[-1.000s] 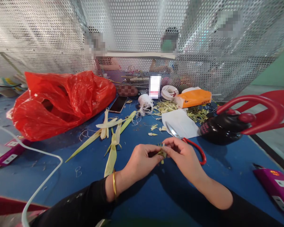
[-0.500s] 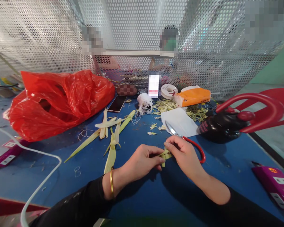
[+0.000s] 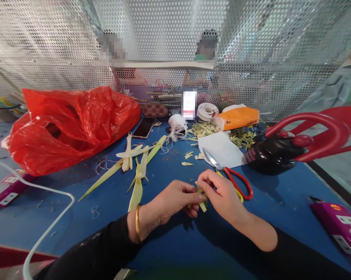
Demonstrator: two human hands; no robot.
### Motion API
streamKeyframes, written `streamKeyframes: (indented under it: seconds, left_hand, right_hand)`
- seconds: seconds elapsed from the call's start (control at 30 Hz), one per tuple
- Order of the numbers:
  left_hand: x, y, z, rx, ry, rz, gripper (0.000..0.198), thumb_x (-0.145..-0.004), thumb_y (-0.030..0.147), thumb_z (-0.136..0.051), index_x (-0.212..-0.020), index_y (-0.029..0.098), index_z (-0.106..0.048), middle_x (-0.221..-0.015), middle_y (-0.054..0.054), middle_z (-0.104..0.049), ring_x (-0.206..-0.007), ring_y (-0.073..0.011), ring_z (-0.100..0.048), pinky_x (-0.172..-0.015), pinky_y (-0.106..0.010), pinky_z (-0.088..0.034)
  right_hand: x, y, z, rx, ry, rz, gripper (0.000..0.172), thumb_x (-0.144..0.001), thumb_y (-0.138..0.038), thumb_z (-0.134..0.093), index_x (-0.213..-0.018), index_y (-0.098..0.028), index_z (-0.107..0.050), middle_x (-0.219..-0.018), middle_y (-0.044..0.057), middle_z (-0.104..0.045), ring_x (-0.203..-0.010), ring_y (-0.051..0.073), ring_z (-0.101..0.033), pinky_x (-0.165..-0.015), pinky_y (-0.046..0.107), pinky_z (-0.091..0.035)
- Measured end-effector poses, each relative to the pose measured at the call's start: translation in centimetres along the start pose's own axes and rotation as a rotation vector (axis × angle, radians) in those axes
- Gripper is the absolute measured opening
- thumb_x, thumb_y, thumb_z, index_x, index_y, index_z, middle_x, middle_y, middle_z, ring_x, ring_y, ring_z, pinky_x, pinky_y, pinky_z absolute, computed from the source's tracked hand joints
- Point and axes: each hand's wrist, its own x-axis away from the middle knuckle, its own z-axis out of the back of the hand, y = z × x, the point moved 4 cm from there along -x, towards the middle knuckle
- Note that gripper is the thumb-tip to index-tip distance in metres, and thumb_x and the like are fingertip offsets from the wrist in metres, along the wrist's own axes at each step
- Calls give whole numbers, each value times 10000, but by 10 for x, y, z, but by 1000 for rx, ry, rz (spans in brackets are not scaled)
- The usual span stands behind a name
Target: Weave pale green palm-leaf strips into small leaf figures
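Close together above the blue table point(image 3: 169, 249), both hands are closed on one small pale-green strip of corn husk point(image 3: 203, 207). My left hand point(image 3: 175, 199) pinches it between thumb and fingers; a gold bracelet point(image 3: 137, 223) circles that wrist. At the strip's upper end are the pinched thumb and forefinger of my right hand point(image 3: 223, 194), which partly cover it. Scissors point(image 3: 240, 182) with red and yellow handles lie just beyond the right hand, blades on a white paper point(image 3: 220, 146). Left of centre lie several longer corn husks point(image 3: 137, 188), some laid crosswise.
A red plastic bag point(image 3: 76, 128) fills the left side. Behind the hands are a phone point(image 3: 144, 127), white thread point(image 3: 177, 125), a ribbon roll point(image 3: 207, 112) and an orange packet point(image 3: 236, 118). A black bottle point(image 3: 274, 155) and purple power strip point(image 3: 339, 227) stand right. A white cable point(image 3: 55, 223) crosses the left.
The folded husk piece has turned in my fingers, and its lower end now points down to the right. My right hand has shifted slightly left, showing the scissors' yellow handle.
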Motion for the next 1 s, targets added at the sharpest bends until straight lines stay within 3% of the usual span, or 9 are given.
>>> streamKeyframes:
  seconds: [0.4, 0.67, 1.0]
  left_hand:
    - [3, -1, -7, -54, -94, -38, 236, -633, 350, -749, -601, 133, -661, -512, 34, -562, -465, -78, -531, -540, -227, -475]
    - [-2, 3, 7, 149, 104, -53, 279, -655, 390, -753, -699, 122, -690, -611, -19, -646, -549, -107, -616, -594, -220, -491]
    - [-3, 3, 9, 175, 137, -59, 267, -648, 377, -768, -625, 125, -682, -571, -29, -640, -542, -114, -595, -590, -228, -460]
  right_hand:
    - [0, 0, -5, -182, -51, -76, 164, -847, -249, -559, -693, -194, -550, -604, -29, -534, -561, 121, -485, -509, 226, -391]
    - [-8, 5, 4, -270, -25, -150, 192, -866, -354, -544, -771, -194, -588, -639, -23, -536, -549, 117, -483, -494, 228, -397]
    - [-2, 8, 8, -74, 110, -83, 206, -900, -318, -509, -739, -201, -561, -585, -30, -508, -525, 134, -476, -489, 250, -384]
